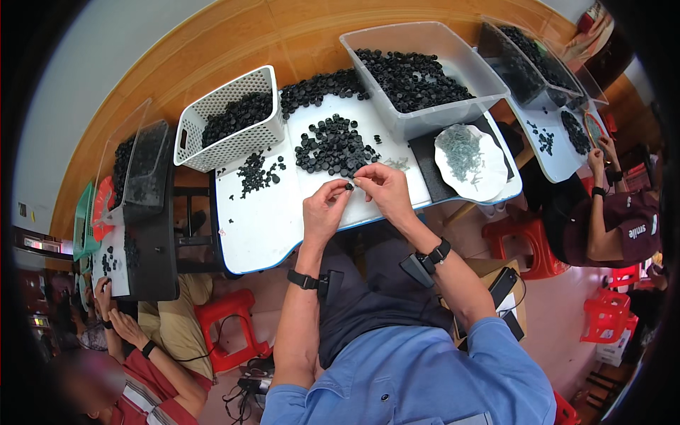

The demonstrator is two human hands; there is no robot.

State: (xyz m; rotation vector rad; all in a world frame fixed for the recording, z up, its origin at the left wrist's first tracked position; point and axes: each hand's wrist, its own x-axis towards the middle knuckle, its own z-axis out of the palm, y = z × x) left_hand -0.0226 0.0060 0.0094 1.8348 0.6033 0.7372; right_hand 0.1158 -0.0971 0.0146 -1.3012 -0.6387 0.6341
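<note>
Above the tabletop (261, 228), by its near edge, the left hand (324, 211) pinched a black part (349, 187); the right hand (387, 188) pressed its fingertips together beside it, contents unclear. A loosened pinch could have sent the part off that edge.

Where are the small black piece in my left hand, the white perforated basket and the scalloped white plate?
Small black piece (348, 187): head view, on its visible dark surface.
White perforated basket (246, 144): head view, on its near wall.
Scalloped white plate (494, 164): head view, on its bare right side.
</note>
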